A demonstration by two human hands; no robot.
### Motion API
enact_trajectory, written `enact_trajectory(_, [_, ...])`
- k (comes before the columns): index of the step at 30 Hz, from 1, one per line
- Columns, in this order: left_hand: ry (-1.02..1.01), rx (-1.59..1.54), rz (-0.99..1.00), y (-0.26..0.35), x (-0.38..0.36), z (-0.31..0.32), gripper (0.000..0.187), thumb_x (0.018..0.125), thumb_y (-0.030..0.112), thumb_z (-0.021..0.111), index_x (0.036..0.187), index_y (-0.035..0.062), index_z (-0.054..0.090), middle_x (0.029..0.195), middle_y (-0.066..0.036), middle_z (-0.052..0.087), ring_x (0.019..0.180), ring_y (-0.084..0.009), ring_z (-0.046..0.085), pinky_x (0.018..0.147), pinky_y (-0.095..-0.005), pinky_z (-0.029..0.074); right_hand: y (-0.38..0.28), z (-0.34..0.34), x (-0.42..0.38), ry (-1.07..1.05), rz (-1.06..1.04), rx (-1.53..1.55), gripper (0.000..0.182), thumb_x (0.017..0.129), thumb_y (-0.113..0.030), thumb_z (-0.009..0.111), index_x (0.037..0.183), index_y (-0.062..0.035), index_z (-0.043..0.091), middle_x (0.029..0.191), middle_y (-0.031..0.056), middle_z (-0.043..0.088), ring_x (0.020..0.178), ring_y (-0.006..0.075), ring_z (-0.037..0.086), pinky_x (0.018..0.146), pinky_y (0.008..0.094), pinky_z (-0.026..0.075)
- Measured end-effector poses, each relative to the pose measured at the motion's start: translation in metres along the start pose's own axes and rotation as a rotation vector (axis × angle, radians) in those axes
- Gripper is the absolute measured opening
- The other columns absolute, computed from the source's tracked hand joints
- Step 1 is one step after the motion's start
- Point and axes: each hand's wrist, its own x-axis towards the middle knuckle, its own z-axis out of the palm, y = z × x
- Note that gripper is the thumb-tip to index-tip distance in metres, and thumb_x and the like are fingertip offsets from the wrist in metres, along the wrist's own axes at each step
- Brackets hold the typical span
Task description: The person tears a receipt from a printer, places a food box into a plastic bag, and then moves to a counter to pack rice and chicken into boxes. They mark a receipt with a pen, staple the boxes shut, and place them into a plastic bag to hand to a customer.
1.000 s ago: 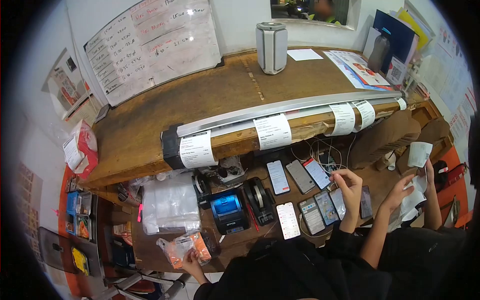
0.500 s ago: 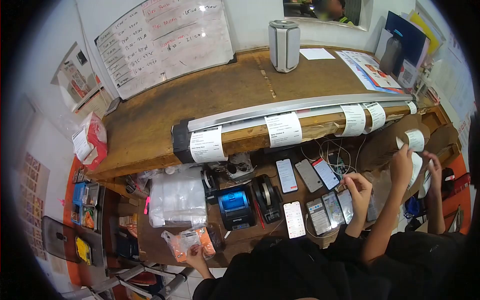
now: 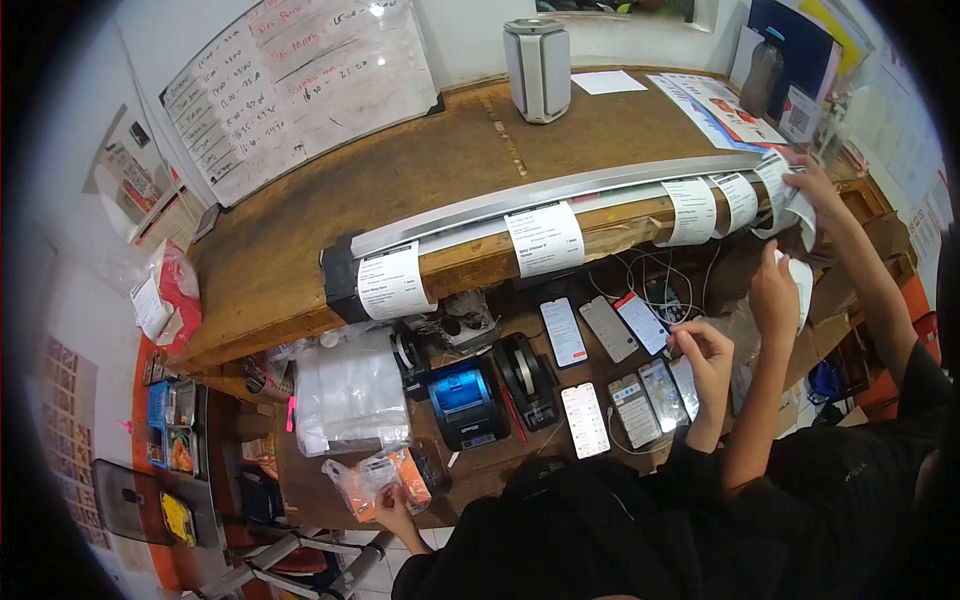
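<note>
At the lower left, my left hand (image 3: 394, 505) has its fingers closed on the clear plastic bag (image 3: 352, 488) lying over an orange box (image 3: 409, 470). My right hand (image 3: 704, 348) is raised above several phones, thumb and fingers curled together; whatever may be in them is too small to make out. Below it lie a phone with a map-like screen (image 3: 662, 396) and a grey phone (image 3: 633, 412). A white-screened phone (image 3: 585, 421) is further left. Between my hands stand a blue-topped label printer (image 3: 465, 402) and a black tape dispenser (image 3: 526, 380).
On my right, a co-worker's hand (image 3: 818, 190) holds a paper slip (image 3: 783, 190) at the metal rail (image 3: 560, 200); the other hand (image 3: 775, 292) holds another slip. Order slips (image 3: 546, 240) hang from the rail. Plastic bags (image 3: 352, 395) are stacked left. White cables run behind the phones.
The co-worker's far hand has moved up and left to the rail with a slip; the other hand has lowered slightly. My hands keep nearly the same poses while the view has shifted.
</note>
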Motion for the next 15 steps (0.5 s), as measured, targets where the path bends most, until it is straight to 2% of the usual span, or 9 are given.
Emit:
enact_trajectory(2, [-0.060,-0.104,-0.028,0.005,-0.003,0.000,0.016,0.077,0.003,0.057,0.088,-0.0083,0.052,0.080,-0.012,0.056,0.071,-0.0182,0.058,0.065,-0.0263,0.051,0.000,0.001,0.000,-0.002,-0.002,-0.003,0.012,0.078,-0.006,0.056,0.084,0.0040,0.059,0.073,0.0064,0.060,0.068,0.0097,0.056,0.062,0.0193,0.040])
enact_trajectory(8, [-0.109,-0.163,-0.104,0.002,-0.001,-0.006,0.020,0.077,-0.002,0.054,0.094,-0.0124,0.049,0.093,-0.018,0.054,0.080,-0.0249,0.058,0.072,-0.0292,0.051,-0.002,0.006,0.002,-0.012,0.018,-0.006,0.012,0.078,-0.006,0.057,0.084,0.0041,0.059,0.074,0.0068,0.060,0.069,0.0097,0.056,0.062,0.0191,0.041])
enact_trajectory(12, [-0.120,-0.136,-0.139,0.005,-0.002,-0.008,0.021,0.079,-0.003,0.051,0.097,-0.0125,0.048,0.095,-0.019,0.054,0.082,-0.0252,0.058,0.073,-0.0300,0.050,-0.003,0.006,0.004,-0.033,0.005,-0.021,0.012,0.077,-0.006,0.057,0.083,0.0043,0.059,0.074,0.0073,0.060,0.069,0.0104,0.057,0.062,0.0198,0.042])
enact_trajectory(15, [-0.221,-0.158,-0.101,0.009,0.000,-0.011,0.022,0.081,-0.001,0.049,0.100,-0.0118,0.046,0.097,-0.019,0.054,0.084,-0.0248,0.058,0.075,-0.0304,0.049,-0.001,0.008,0.006,-0.037,-0.018,-0.017,0.012,0.077,-0.006,0.057,0.082,0.0044,0.059,0.074,0.0074,0.060,0.069,0.0111,0.057,0.063,0.0203,0.042])
